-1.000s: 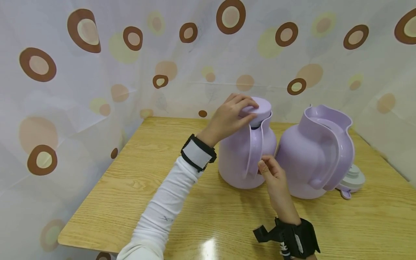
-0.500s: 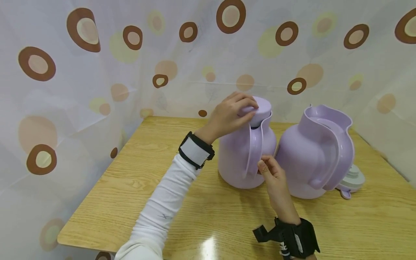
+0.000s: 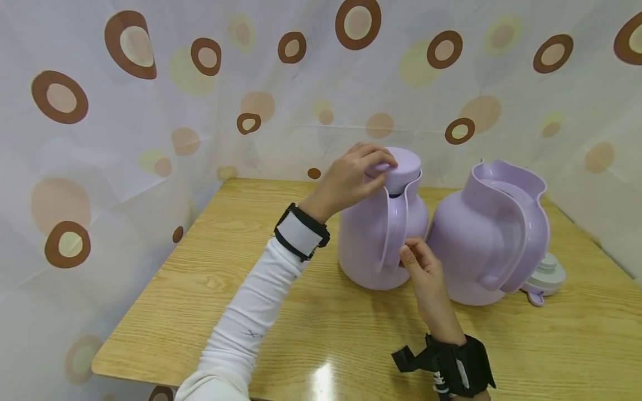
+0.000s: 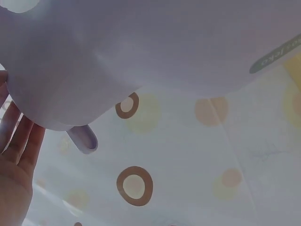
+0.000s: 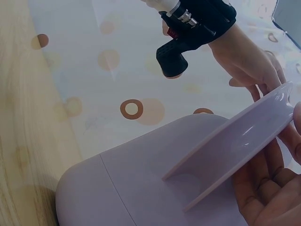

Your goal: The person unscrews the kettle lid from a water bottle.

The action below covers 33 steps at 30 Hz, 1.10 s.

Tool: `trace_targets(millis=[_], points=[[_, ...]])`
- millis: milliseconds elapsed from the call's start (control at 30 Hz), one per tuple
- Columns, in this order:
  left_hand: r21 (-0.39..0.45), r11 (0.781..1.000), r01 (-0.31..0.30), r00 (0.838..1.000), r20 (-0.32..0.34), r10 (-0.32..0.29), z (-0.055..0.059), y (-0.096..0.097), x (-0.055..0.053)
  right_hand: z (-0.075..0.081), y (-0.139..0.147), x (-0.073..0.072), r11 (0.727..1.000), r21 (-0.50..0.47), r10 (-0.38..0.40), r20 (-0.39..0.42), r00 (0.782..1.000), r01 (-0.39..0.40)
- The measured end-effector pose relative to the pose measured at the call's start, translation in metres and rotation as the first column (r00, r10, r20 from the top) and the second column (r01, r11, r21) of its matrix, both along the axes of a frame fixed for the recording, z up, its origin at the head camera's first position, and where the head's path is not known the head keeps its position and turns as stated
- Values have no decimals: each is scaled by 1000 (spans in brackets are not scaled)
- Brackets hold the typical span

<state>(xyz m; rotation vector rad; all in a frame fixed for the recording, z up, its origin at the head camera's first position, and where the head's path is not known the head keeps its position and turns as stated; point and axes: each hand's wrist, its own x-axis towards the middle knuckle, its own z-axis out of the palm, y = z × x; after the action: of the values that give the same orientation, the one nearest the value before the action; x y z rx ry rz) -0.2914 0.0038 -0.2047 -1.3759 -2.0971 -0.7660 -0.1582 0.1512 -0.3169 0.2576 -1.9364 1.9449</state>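
A lilac thermal jug (image 3: 363, 245) stands upright on the table, its handle (image 3: 396, 228) facing me. My left hand (image 3: 346, 181) grips the round lid (image 3: 403, 167) in its neck, fingers over the top; a dark gap shows under the lid. Lower down, my right hand (image 3: 423, 267) holds the handle between thumb and curled fingers. In the left wrist view, my left fingers (image 4: 23, 136) lie against the lid end, and the jug body (image 4: 141, 42) fills the top. The right wrist view has my right hand (image 5: 273, 188) around the handle (image 5: 235, 136), fingertips partly hidden.
Close on the right stands a second lilac jug (image 3: 476, 245), its lid off and its handle also toward me. Behind it lies a grey and lilac lid (image 3: 544, 278), partly hidden. A dotted curtain (image 3: 301, 83) hangs behind the wooden table (image 3: 200, 289).
The left hand and wrist have shifted slightly, with the thumb moving a little left along the lid's side. The right hand and both jugs look the same, apart from a small camera shift.
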Motion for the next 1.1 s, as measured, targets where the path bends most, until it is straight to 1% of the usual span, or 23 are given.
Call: trace_targets(millis=[133,367,567,667,833,900,1100], points=[[7,1000,-7,999,-34,7,0,3,1,1,0,1,1000,3,-1,6,1000,1],[37,999,-6,993,-120,10,1,12,3,1,0,1,1000,9,1,8,1000,-1],[4,999,-48,986,-159,48,2,18,4,1,0,1,1000,10,-2,8,1000,2],[-6,999,-52,988,-143,51,2,16,5,1,-1,0,1000,9,1,9,1000,-1],[-14,999,-39,998,-54,38,3,4,4,0,-1,-1,1000,0,4,2,1000,-4],[-21,999,-29,999,-31,28,2,1,2,0,0,-1,1000,1,4,-4,1000,-4],[-37,999,-5,1000,-13,5,1,-1,0,0,0,0,1000,2,0,0,1000,0]])
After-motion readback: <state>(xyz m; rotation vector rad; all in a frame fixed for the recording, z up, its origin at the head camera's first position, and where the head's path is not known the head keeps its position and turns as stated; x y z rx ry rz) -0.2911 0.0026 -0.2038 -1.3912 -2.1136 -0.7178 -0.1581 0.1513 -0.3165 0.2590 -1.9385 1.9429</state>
